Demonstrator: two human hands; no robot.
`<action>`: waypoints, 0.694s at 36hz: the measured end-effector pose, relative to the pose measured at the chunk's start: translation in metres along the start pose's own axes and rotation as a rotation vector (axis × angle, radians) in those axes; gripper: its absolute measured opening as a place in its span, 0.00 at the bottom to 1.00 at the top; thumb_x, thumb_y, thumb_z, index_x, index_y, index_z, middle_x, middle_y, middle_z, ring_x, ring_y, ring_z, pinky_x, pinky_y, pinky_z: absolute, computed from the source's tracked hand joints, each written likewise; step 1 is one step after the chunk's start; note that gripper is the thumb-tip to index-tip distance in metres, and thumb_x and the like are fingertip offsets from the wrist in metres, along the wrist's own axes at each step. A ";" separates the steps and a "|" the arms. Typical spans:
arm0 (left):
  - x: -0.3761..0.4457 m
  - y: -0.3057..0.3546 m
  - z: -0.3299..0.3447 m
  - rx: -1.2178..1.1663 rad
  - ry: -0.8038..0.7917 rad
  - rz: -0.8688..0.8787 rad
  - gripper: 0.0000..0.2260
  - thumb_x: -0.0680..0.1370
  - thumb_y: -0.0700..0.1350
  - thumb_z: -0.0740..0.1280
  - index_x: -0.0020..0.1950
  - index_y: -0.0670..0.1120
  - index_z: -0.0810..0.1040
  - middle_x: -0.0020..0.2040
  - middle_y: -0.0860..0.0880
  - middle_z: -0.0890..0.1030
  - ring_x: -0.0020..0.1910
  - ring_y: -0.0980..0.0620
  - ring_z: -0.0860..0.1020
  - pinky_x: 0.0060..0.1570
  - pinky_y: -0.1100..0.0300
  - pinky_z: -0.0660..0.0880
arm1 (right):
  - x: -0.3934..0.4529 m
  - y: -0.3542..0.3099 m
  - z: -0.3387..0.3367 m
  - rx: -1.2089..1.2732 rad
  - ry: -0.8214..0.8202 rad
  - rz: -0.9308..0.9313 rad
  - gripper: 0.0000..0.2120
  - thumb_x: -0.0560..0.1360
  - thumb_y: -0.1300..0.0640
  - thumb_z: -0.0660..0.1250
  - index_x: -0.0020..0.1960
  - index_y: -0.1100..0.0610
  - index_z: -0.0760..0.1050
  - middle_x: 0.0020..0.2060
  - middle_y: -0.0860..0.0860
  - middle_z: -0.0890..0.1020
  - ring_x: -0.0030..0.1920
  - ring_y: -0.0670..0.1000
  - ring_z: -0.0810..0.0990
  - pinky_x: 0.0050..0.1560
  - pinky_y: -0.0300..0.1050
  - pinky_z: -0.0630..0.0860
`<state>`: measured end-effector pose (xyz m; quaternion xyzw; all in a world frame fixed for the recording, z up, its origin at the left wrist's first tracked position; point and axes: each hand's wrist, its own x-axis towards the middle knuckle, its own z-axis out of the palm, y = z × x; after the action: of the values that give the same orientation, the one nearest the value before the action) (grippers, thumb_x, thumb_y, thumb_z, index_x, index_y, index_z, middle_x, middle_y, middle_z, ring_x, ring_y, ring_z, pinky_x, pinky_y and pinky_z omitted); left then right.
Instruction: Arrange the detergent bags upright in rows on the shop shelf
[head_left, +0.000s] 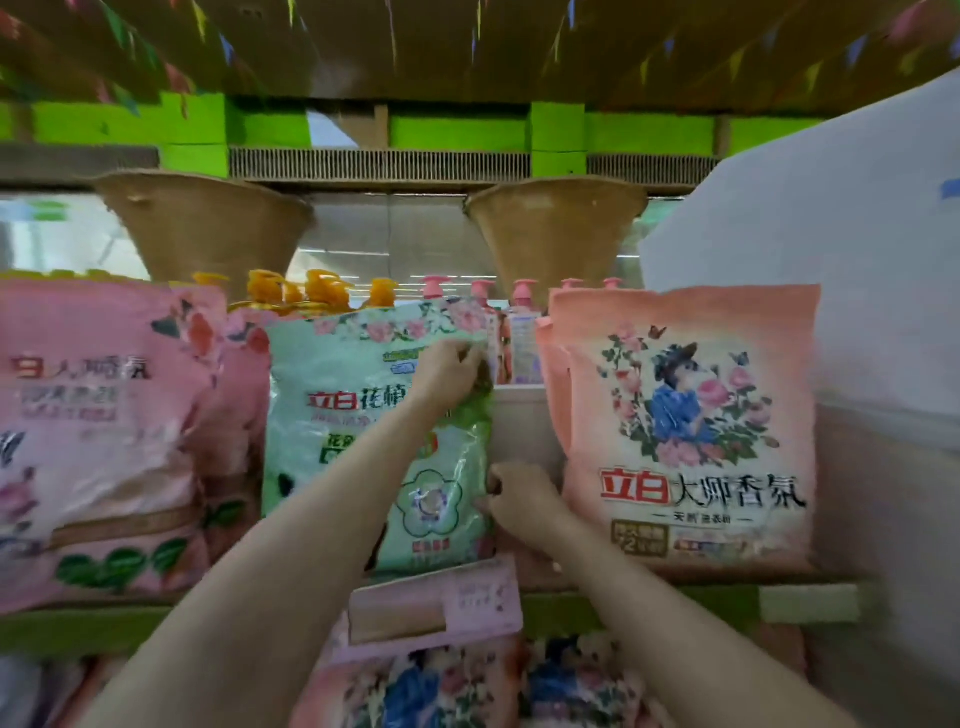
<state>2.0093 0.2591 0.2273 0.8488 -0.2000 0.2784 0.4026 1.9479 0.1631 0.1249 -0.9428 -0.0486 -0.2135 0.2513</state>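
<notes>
A mint-green detergent bag (332, 415) stands upright in the middle of the shop shelf (623, 603). My left hand (449, 371) grips its upper right edge. My right hand (519, 496) holds its lower right edge, fingers curled round the side. To the right, past a gap, stands a row of salmon-pink bags (691, 431) with a flower picture, upright. On the left are pink bags (98, 431), leaning and crumpled.
Behind the bags stand bottles with orange caps (311, 288) and pink pump tops (524, 291). Two brown woven baskets (558, 234) hang above. A pink price tag (436, 603) sticks out from the shelf edge. More floral bags (467, 686) lie on the shelf below.
</notes>
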 end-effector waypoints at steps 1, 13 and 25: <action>-0.003 -0.001 -0.003 -0.039 -0.026 0.012 0.13 0.81 0.48 0.58 0.47 0.44 0.80 0.40 0.46 0.77 0.40 0.49 0.74 0.40 0.60 0.68 | 0.001 0.000 -0.001 -0.017 -0.007 0.017 0.11 0.75 0.57 0.65 0.52 0.64 0.77 0.54 0.60 0.81 0.55 0.58 0.79 0.48 0.44 0.73; -0.076 -0.110 -0.086 0.156 0.302 -0.315 0.19 0.77 0.44 0.63 0.66 0.37 0.67 0.66 0.35 0.69 0.63 0.36 0.70 0.62 0.48 0.70 | 0.018 -0.016 -0.001 0.443 0.103 0.200 0.19 0.75 0.51 0.67 0.61 0.60 0.72 0.54 0.52 0.79 0.52 0.54 0.77 0.50 0.46 0.72; -0.073 -0.118 -0.106 -0.594 0.080 -0.409 0.11 0.77 0.30 0.56 0.46 0.42 0.74 0.44 0.44 0.78 0.41 0.45 0.77 0.50 0.45 0.78 | 0.028 -0.012 0.017 0.600 0.418 0.330 0.08 0.74 0.63 0.65 0.52 0.57 0.79 0.38 0.54 0.80 0.38 0.54 0.77 0.38 0.45 0.72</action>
<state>1.9865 0.4216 0.1687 0.7057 -0.0826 0.1547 0.6865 1.9772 0.1816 0.1287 -0.7590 0.0954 -0.3339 0.5508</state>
